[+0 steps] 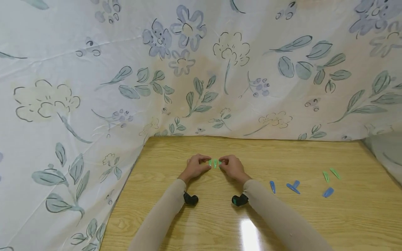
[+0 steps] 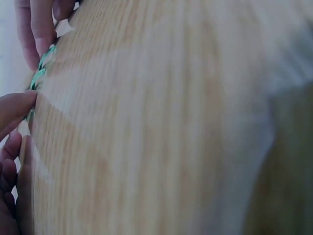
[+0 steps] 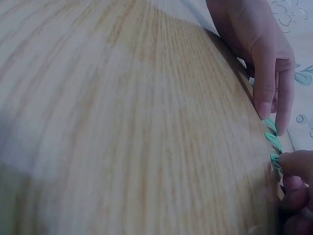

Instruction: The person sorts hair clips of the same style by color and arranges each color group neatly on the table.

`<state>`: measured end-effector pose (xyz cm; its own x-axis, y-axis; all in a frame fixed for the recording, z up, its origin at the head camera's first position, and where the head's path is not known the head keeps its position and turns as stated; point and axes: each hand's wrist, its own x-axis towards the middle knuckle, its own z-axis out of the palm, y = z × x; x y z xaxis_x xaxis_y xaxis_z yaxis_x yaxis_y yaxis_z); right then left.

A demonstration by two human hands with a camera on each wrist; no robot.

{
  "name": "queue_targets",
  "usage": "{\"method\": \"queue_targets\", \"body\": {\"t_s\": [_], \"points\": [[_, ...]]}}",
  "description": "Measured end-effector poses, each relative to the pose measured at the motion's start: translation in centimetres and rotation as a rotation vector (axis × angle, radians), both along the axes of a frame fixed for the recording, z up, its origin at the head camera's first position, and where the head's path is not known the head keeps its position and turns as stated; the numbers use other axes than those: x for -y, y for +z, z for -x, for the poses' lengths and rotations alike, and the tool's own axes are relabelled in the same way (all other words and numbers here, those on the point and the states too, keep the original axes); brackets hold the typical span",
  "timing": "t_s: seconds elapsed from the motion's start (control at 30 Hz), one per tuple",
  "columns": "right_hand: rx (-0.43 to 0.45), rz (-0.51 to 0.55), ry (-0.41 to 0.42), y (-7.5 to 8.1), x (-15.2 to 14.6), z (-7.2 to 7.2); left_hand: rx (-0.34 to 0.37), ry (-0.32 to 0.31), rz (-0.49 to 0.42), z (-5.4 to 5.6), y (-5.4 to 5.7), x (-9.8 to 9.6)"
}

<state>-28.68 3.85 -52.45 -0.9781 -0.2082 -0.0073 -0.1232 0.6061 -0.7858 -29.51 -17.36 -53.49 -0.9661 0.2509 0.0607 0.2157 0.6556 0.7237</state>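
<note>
Three green snap hair clips stand side by side in a short row on the wooden table, the middle green hair clip (image 1: 215,163) between my two hands. My left hand (image 1: 197,166) pinches the left green hair clip (image 1: 210,162) at its ends with thumb and forefinger. At the other end of the row, my right hand (image 1: 232,167) has thumb and finger on the right green hair clip (image 1: 220,162), partly covering it. The right wrist view shows the middle clip (image 3: 273,141) lying flat between the fingertips of both hands.
To the right on the table (image 1: 194,230) lie two more green clips (image 1: 326,176) and several blue hair clips, one blue clip (image 1: 272,187) near my right forearm and two crossing each other. A floral cloth (image 1: 201,87) hangs behind and along the left side.
</note>
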Motion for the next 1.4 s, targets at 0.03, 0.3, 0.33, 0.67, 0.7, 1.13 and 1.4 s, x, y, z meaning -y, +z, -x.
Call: {"method": "queue_targets", "body": {"t_s": [0.03,0.3,0.33,0.67,0.7,1.13,1.4], "points": [[-0.001,0.003,0.001,0.0,0.0,0.0,0.0,0.0,-0.001,0.0,0.0,0.0],[0.016,0.053,0.017,-0.3,-0.3,-0.3,-0.007,-0.011,-0.001,-0.3,-0.2,0.1],[0.017,0.062,0.018,-0.3,-0.4,-0.3,-0.005,-0.013,-0.002,-0.3,-0.2,0.1],[0.001,0.104,0.013,-0.2,-0.6,-0.8,-0.013,-0.007,-0.004,-0.7,-0.2,-0.1],[-0.003,0.107,0.016,-0.3,-0.6,-0.9,-0.013,-0.007,-0.004,-0.8,-0.2,-0.1],[0.072,0.341,0.202,0.2,-2.9,-1.3,-0.019,0.002,0.001,-1.3,-0.5,0.1],[0.027,0.348,0.199,1.5,-5.6,-1.5,-0.016,-0.005,-0.007,-1.5,-0.3,0.1]]}}
